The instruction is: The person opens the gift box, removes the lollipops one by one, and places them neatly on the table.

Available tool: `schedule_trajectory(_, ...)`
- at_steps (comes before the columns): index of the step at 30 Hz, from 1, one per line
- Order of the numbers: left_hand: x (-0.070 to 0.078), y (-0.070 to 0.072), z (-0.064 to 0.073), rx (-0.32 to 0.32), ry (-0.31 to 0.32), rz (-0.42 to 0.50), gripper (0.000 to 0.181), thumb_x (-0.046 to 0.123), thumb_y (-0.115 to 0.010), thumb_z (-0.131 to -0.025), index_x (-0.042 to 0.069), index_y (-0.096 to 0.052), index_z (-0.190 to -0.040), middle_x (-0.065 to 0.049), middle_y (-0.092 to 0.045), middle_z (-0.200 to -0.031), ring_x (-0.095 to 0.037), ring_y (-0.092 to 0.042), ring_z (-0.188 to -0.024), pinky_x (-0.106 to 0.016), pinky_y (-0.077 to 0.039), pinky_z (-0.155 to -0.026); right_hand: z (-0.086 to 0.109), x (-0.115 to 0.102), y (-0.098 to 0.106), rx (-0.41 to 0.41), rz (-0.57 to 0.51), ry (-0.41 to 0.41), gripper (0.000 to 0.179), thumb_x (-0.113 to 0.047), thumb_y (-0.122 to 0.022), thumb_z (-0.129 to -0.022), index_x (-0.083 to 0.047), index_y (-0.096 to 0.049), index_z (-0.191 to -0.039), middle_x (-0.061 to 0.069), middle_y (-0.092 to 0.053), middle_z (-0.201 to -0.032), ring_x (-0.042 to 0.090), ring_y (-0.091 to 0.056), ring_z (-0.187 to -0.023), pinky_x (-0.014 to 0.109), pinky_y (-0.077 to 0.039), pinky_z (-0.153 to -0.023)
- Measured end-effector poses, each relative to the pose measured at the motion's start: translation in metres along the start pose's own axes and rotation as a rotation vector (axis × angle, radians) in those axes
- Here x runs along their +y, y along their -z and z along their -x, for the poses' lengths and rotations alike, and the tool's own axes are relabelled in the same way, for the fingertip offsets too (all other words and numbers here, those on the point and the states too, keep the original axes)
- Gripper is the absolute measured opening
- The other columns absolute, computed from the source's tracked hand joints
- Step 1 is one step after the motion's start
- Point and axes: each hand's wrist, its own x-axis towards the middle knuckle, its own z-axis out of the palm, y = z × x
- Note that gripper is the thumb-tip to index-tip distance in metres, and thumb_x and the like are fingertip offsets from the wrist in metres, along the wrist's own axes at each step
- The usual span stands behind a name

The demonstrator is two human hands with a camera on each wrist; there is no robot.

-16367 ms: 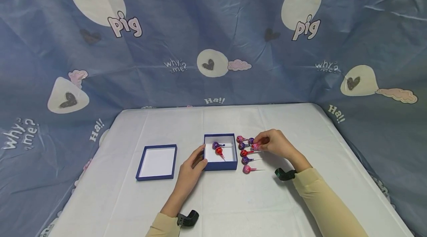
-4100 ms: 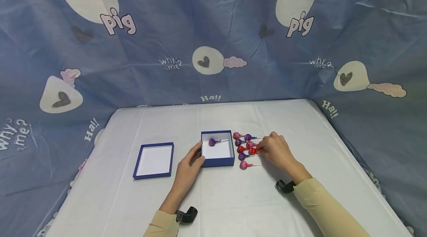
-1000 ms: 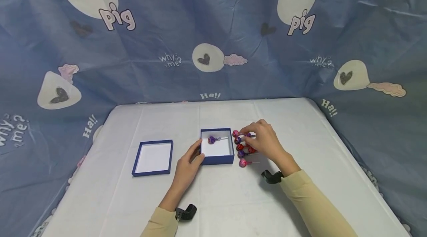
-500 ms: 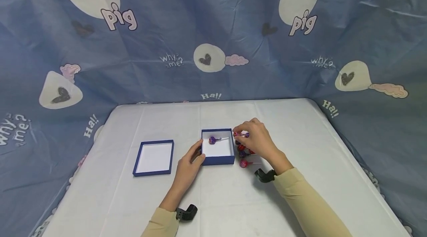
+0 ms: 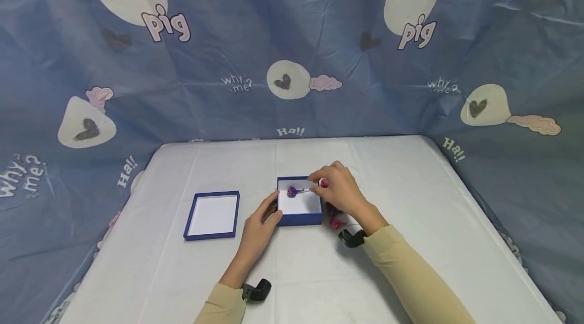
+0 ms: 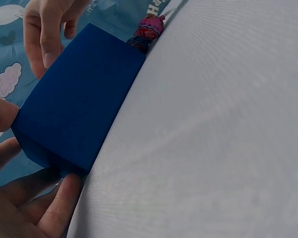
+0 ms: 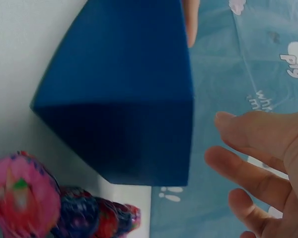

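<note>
A blue box with a white inside stands at the middle of the table. One purple lollipop lies in it, its white stick pointing right. My left hand grips the box at its left side, thumb near the front corner and fingers along the left wall. Over the box's right edge is my right hand, thumb and forefinger apart near the lollipop stick, with nothing between them. Right of the box lie several wrapped lollipops, among them a pink lollipop in front; the right hand partly hides them.
A shallow blue lid with a white inside lies to the left of the box. White cloth covers the table, and a blue printed curtain hangs behind and at both sides.
A red lollipop has left the box for the group on the right, where a pink one was also set down. Lately the empty right hand has moved left to the box; the left stays.
</note>
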Motion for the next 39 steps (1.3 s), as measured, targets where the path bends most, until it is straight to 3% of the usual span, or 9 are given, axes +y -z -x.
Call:
schedule_trajectory(6, 0.000, 0.000, -0.001, 0.003, -0.001, 0.004, 0.051, 0.025, -0.064, -0.100, 0.029, -0.051, -0.149, 0.005, -0.049, -0.150, -0.016, -0.051, -0.134, -0.024, -0.041, -0.110, -0.007, -0.002, -0.011, -0.013, 0.023, -0.013, 0.020, -0.022, -0.084, -0.083, -0.021, -0.081, -0.103, -0.010, -0.073, -0.089, 0.014, -0.050, -0.081, 0.028, -0.044, -0.062)
schedule_trajectory(14, 0.001, -0.002, -0.001, 0.017, -0.011, 0.008, 0.052, 0.020, -0.065, -0.099, 0.025, -0.052, -0.149, -0.001, -0.051, -0.148, -0.021, -0.053, -0.132, -0.029, -0.044, -0.110, -0.014, -0.005, -0.022, -0.056, 0.043, -0.036, 0.022, -0.024, -0.085, -0.082, -0.024, -0.081, -0.104, -0.013, -0.073, -0.091, 0.012, -0.050, -0.082, 0.028, -0.046, -0.065)
schedule_trajectory(22, 0.037, 0.003, 0.011, 0.009, 0.002, 0.015, 0.050, 0.011, -0.062, -0.099, 0.018, -0.052, -0.148, -0.012, -0.051, -0.149, -0.029, -0.052, -0.133, -0.033, -0.043, -0.111, -0.018, -0.006, -0.033, -0.086, 0.074, 0.000, 0.025, -0.024, -0.087, -0.079, -0.021, -0.081, -0.103, -0.010, -0.075, -0.092, 0.011, -0.050, -0.080, 0.030, -0.046, -0.070)
schedule_trajectory(26, 0.044, 0.004, 0.013, 0.011, 0.009, 0.012, 0.050, 0.012, -0.062, -0.099, 0.020, -0.052, -0.148, -0.011, -0.051, -0.149, -0.030, -0.053, -0.133, -0.034, -0.044, -0.110, -0.020, -0.008, -0.039, -0.090, 0.105, 0.037, 0.025, -0.024, -0.087, -0.078, -0.021, -0.082, -0.103, -0.009, -0.076, -0.093, 0.012, -0.051, -0.078, 0.033, -0.046, -0.072)
schedule_trajectory(32, 0.044, 0.003, 0.013, 0.018, 0.020, 0.013, 0.050, 0.012, -0.063, -0.099, 0.019, -0.053, -0.148, -0.011, -0.052, -0.148, -0.030, -0.053, -0.132, -0.034, -0.044, -0.110, -0.020, -0.011, -0.046, -0.109, 0.155, 0.082, 0.025, -0.023, -0.086, -0.079, -0.022, -0.082, -0.103, -0.009, -0.076, -0.095, 0.013, -0.052, -0.076, 0.035, -0.046, -0.069)
schedule_trajectory(39, 0.043, 0.002, 0.012, 0.025, 0.028, 0.010, 0.050, 0.012, -0.063, -0.099, 0.020, -0.053, -0.147, -0.011, -0.051, -0.148, -0.029, -0.053, -0.133, -0.036, -0.043, -0.111, -0.019, -0.013, -0.052, -0.077, 0.237, 0.102, 0.026, -0.025, -0.087, -0.078, -0.024, -0.082, -0.103, -0.007, -0.076, -0.093, 0.015, -0.051, -0.073, 0.034, -0.042, -0.065)
